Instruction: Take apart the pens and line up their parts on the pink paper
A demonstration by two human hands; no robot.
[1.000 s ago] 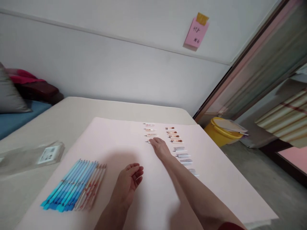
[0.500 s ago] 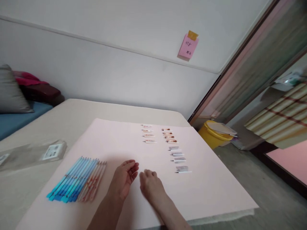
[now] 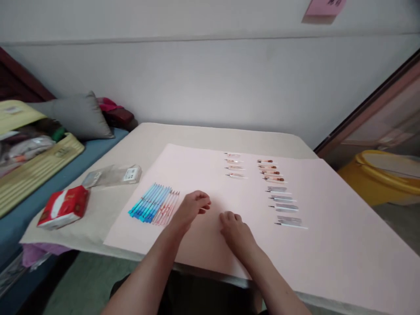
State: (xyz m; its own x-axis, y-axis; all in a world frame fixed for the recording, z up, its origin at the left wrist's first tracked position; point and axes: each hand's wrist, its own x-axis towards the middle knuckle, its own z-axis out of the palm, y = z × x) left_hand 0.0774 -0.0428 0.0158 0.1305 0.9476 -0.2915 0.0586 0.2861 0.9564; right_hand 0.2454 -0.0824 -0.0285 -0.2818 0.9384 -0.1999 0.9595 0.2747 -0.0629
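My left hand (image 3: pixel 196 204) hovers over the pink sheet (image 3: pixel 203 245), fingers loosely bent and slightly apart, with nothing visible in it. Across from it, my right hand (image 3: pixel 234 225) rests its bent fingertips on or just above the sheet; they are a little apart and nothing shows in them. Nearest the left hand lies a row of slim pens, blue ones (image 3: pixel 149 202) beside clear pink-red ones (image 3: pixel 166 209). To the right of my hands are white pen refills with grey clear pieces (image 3: pixel 285 207). Farther back lie refills with brown pieces (image 3: pixel 271 173) and refills with pale pieces (image 3: pixel 234 167).
Left of the sheet are a clear plastic sleeve (image 3: pixel 113 176) and a red tissue pack (image 3: pixel 65 205). A grey cushion (image 3: pixel 83 116) and an open yellow box (image 3: pixel 55 157) lie on a blue seat. A yellow bin (image 3: pixel 370 179) stands at the right. Behind the table rises a white wall.
The view has swung left and down, bringing the tissue pack and yellow box into sight. My hands have moved slightly apart; the pens and refills lie in the same arrangement.
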